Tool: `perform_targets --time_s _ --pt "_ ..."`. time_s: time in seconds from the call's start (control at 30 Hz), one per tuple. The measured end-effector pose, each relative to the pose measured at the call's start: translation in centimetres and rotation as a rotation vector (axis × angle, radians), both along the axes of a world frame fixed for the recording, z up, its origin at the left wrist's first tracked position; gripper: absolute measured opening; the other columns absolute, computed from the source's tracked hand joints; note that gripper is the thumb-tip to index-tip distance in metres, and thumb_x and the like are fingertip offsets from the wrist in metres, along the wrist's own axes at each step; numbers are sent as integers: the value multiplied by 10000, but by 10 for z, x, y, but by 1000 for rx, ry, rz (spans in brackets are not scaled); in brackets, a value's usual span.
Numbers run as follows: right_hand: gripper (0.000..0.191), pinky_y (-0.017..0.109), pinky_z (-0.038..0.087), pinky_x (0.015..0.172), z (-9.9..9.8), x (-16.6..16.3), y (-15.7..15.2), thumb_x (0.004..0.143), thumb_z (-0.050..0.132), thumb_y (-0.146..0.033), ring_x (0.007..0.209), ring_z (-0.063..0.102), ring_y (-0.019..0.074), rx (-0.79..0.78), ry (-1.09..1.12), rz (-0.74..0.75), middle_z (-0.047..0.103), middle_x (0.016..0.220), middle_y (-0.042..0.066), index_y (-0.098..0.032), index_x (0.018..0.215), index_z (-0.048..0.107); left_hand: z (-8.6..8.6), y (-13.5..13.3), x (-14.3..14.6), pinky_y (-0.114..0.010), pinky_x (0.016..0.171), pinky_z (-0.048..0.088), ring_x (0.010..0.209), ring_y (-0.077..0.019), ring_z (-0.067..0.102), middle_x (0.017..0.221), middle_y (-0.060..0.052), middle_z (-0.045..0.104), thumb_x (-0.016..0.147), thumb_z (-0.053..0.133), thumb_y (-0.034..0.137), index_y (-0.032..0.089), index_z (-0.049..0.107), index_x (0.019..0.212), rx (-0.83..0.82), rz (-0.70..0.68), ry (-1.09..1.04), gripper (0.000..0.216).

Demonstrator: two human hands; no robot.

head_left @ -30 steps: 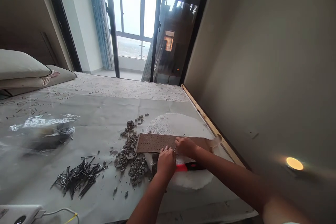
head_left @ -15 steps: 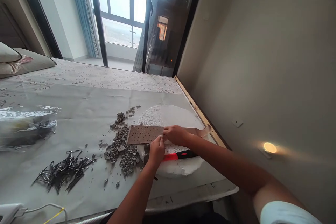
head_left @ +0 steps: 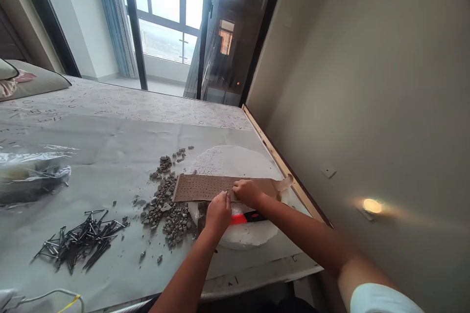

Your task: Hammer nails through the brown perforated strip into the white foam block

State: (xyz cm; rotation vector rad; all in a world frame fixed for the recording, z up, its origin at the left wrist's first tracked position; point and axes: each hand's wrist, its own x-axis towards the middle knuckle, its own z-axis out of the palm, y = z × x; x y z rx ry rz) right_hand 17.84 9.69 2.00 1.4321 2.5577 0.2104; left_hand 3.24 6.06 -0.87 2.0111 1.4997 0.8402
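A brown board with rows of small holes (head_left: 201,188) lies across a round white foam slab (head_left: 238,156). My left hand (head_left: 219,212) is closed at the board's near edge, pinching a thin nail (head_left: 226,195) that points up. Just to its right, my right hand (head_left: 247,192) rests on the board with fingers curled; what they hold, if anything, is hidden. Below the board lies a hammer with a red and black handle (head_left: 238,219), its dark head partly behind my left hand.
Grey rubble (head_left: 165,205) is heaped left of the slab. A pile of nails (head_left: 81,242) lies farther left, near a clear plastic bag (head_left: 33,176). A white cable (head_left: 51,293) runs along the front left. A wooden rail (head_left: 271,142) and wall border the right side.
My right hand has drawn slightly away from my left, opening a small gap between them. My left hand stays at the board's near edge. The view has shifted a little.
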Motion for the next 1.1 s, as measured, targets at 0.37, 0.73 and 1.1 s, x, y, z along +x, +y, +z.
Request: perform_targets --time_s 0.37,0.73,1.1 --pt "201 302 484 634 0 -9 9 793 477 -66 784 636 227 -15 -107 120 654 872 159 -77 876 659 -7 5 -2 -318 863 430 1043 -214 584 1062 -124 659 913 261 258 171 609 894 47 -26 94 359" --pt "189 285 484 659 5 -15 16 759 529 -107 795 653 224 -51 -65 63 676 877 138 -98 865 685 -10 3 -5 -336 905 441 1084 -211 577 1084 -117 660 914 263 241 170 621 925 40 -18 141 365" --pt "231 316 472 657 -9 -11 17 826 479 -240 846 627 256 13 7 -39 663 918 159 -108 927 640 -3 -3 -6 -342 904 449 1093 -215 574 1065 -103 666 916 241 216 178 621 889 19 -15 151 382"
